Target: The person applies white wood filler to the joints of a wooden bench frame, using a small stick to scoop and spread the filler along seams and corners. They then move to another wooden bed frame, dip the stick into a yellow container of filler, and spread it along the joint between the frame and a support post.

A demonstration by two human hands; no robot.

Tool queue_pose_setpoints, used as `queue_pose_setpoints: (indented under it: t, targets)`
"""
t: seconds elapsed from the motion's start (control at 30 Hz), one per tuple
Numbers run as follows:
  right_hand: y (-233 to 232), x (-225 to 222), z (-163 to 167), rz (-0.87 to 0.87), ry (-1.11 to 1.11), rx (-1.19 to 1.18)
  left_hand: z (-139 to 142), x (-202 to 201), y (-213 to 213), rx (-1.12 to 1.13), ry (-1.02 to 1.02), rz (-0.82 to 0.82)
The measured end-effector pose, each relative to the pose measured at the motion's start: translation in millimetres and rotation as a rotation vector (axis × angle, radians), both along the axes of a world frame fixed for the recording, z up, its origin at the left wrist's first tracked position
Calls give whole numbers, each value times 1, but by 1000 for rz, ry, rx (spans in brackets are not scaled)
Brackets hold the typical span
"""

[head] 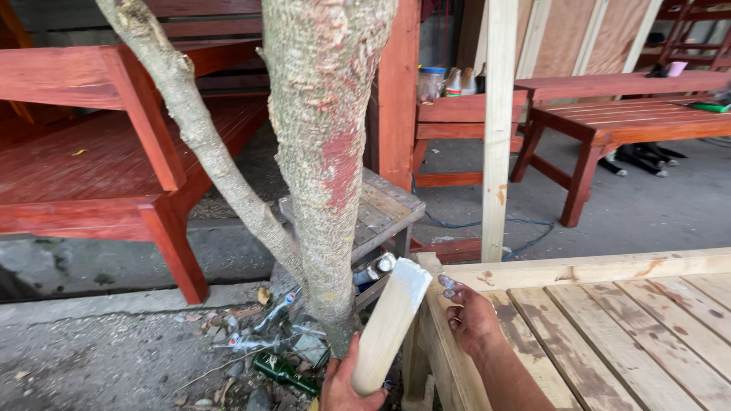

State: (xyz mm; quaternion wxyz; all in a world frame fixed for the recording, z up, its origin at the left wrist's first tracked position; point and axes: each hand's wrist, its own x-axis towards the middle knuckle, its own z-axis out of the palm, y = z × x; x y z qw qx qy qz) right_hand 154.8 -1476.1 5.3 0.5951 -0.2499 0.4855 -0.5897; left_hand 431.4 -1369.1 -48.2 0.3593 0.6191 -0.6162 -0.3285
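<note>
Now | L hand grips 1 wood leg | R hand loose on 1 bench frame

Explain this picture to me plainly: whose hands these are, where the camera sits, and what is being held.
There is one picture, taken by a camera worn on a person's head and looking down, so both hands are that person's own. The left hand grips a pale wooden piece with white paste on its upper end. The right hand, its fingertips smeared white, rests on the corner of an unpainted slatted wooden frame. Just beyond stands a tree trunk with discarded bottles at its foot. Red-stained benches stand behind.
</note>
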Motion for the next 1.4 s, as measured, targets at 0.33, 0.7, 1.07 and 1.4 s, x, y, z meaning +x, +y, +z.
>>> queue_pose_setpoints:
  t: [0.33, 0.7, 1.07, 1.4]
  targets:
    - [20, 25, 18, -20, 53, -63, 6, 9, -19, 13, 15, -56]
    - [14, 13, 13, -35, -59, -96, 37, 1, -5, -123, -60, -17]
    - [25, 9, 10, -71, 58, -55, 86, 9, 2, 124, -497, 15]
    - [22, 11, -8, -38, 170, -160, 103, 18, 1, 128, -570, 8]
